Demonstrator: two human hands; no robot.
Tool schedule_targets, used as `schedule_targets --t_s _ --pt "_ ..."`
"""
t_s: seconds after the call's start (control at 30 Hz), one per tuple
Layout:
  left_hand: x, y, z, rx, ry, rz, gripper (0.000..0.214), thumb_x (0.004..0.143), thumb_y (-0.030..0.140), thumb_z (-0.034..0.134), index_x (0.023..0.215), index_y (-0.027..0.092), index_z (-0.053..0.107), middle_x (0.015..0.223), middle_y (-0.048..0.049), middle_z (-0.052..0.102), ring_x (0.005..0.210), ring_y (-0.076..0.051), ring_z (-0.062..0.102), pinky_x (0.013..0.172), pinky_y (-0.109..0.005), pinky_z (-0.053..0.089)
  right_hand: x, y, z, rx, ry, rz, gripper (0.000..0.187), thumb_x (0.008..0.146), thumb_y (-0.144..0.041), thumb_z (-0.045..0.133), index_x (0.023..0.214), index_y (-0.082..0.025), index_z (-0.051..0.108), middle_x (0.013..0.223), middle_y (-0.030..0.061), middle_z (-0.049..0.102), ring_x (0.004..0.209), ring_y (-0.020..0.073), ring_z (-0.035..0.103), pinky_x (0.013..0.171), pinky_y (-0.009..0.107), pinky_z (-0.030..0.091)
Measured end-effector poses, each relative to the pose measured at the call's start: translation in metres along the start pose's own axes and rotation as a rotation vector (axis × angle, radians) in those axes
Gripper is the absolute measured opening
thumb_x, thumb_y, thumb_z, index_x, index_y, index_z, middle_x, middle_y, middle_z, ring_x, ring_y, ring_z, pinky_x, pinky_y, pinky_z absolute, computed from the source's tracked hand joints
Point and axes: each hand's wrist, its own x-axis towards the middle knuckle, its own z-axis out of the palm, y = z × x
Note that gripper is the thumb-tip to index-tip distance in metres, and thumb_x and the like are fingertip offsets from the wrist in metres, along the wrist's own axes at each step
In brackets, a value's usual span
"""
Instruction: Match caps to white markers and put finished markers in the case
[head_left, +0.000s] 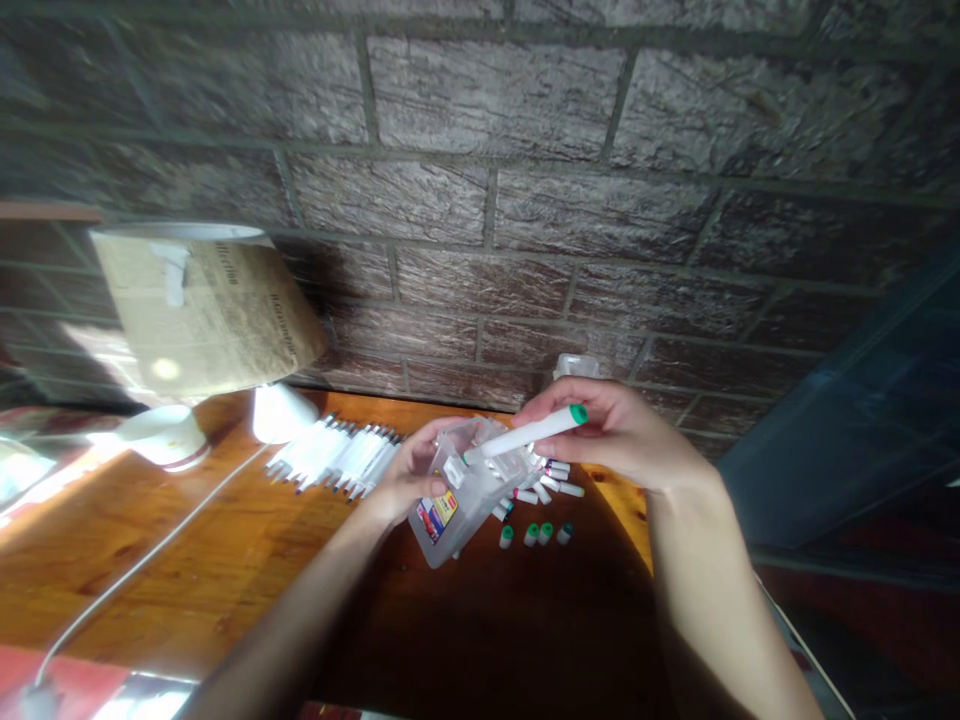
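Observation:
My left hand [411, 472] grips a translucent plastic case [474, 497] with a colourful label, tilted above the table. In my right hand [600, 425] is a white marker [525, 434] with a green end, held between thumb and fingers. Its lower tip is at the case's opening. Below the hands, several marker caps [538, 534] with green tops stand on the table. More loose white caps or markers [555, 480] lie behind the case, partly hidden by it. Left of my left hand, many white markers [341, 455] lie side by side in a row.
A lamp with a printed paper shade [210, 310] stands on the wooden table [247, 560] at the left, beside a white cup [166, 437]. Its white cord [150, 555] crosses the tabletop. Another clear plastic piece [576, 366] is against the brick wall [525, 220].

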Motion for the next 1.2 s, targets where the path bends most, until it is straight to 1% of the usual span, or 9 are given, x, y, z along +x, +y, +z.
schedule_targets --t_s 0.13,0.27,0.37,0.5,0.7,0.87,1.0,1.07,1.2 --pt "0.0 0.0 0.001 0.009 -0.02 0.008 0.076 0.053 0.036 0.093 0.124 0.022 0.07 0.114 -0.008 0.074 0.097 -0.022 0.069 0.081 -0.025 0.051 -0.004 -0.005 0.002 -0.044 0.015 -0.004 0.023 0.076 -0.027 0.083 0.096 -0.022 0.076 0.097 0.0047 0.076 0.077 0.0155 0.069 0.065 0.025 0.054" --pt "0.0 -0.002 -0.001 0.006 -0.039 0.019 0.077 0.055 0.037 0.092 0.126 0.022 0.069 0.102 -0.0072 0.076 0.091 -0.022 0.069 0.077 -0.025 0.05 -0.008 -0.01 0.002 -0.013 0.065 -0.029 0.021 0.075 -0.025 0.084 0.095 -0.023 0.076 0.098 0.0051 0.077 0.077 0.0171 0.071 0.066 0.028 0.057" --pt "0.0 -0.003 -0.003 0.02 -0.027 0.02 0.077 0.055 0.038 0.092 0.126 0.021 0.068 0.102 -0.0073 0.076 0.092 -0.023 0.07 0.079 -0.026 0.05 -0.01 -0.007 -0.004 0.109 0.153 -0.084 0.022 0.074 -0.023 0.085 0.093 -0.024 0.073 0.1 0.0044 0.078 0.085 0.0197 0.073 0.071 0.031 0.06" --pt "-0.001 -0.005 -0.006 0.034 -0.042 0.015 0.079 0.056 0.04 0.092 0.128 0.02 0.066 0.108 -0.009 0.075 0.096 -0.025 0.07 0.082 -0.029 0.05 -0.006 0.004 -0.019 0.27 0.266 -0.152 0.033 0.068 -0.028 0.089 0.095 -0.027 0.07 0.095 0.0018 0.078 0.077 0.0185 0.072 0.063 0.029 0.058" --pt "-0.002 -0.007 -0.008 0.017 -0.037 -0.007 0.08 0.055 0.038 0.092 0.129 0.02 0.064 0.107 -0.0093 0.076 0.095 -0.026 0.071 0.081 -0.03 0.051 0.004 0.016 -0.035 0.471 0.425 -0.125 0.032 0.071 -0.034 0.086 0.097 -0.032 0.069 0.082 -0.003 0.071 0.082 0.0168 0.07 0.074 0.031 0.06" --pt "-0.002 -0.008 -0.009 0.017 -0.04 -0.002 0.082 0.055 0.038 0.092 0.129 0.019 0.064 0.105 -0.0102 0.076 0.092 -0.026 0.072 0.078 -0.029 0.053 0.006 0.014 -0.027 0.51 0.325 0.034 0.042 0.079 -0.042 0.08 0.116 -0.034 0.062 0.081 -0.0048 0.064 0.066 0.0125 0.065 0.061 0.029 0.058" --pt "-0.002 -0.009 -0.009 0.033 -0.027 -0.011 0.083 0.055 0.038 0.091 0.13 0.018 0.064 0.107 -0.0114 0.076 0.092 -0.026 0.072 0.077 -0.029 0.053 0.003 0.008 -0.014 0.363 0.257 0.049 0.046 0.089 -0.044 0.069 0.132 -0.036 0.053 0.073 -0.0061 0.055 0.048 0.0064 0.045 0.039 0.018 0.035" --pt "-0.002 -0.009 -0.009 0.043 -0.026 -0.009 0.083 0.055 0.038 0.091 0.13 0.017 0.064 0.107 -0.0117 0.076 0.094 -0.027 0.071 0.079 -0.03 0.053 -0.002 0.003 -0.011 0.241 0.174 0.061 0.038 0.091 -0.04 0.068 0.125 -0.029 0.06 0.072 -0.0052 0.054 0.048 0.0056 0.039 0.039 0.018 0.029" --pt "-0.003 -0.009 -0.01 0.054 -0.031 -0.021 0.08 0.056 0.039 0.091 0.129 0.019 0.064 0.109 -0.0102 0.075 0.096 -0.026 0.07 0.082 -0.03 0.052 -0.014 -0.007 -0.012 -0.03 -0.099 0.108 0.024 0.092 -0.038 0.066 0.105 -0.017 0.07 0.074 -0.0011 0.059 0.057 0.0069 0.047 0.047 0.019 0.036"
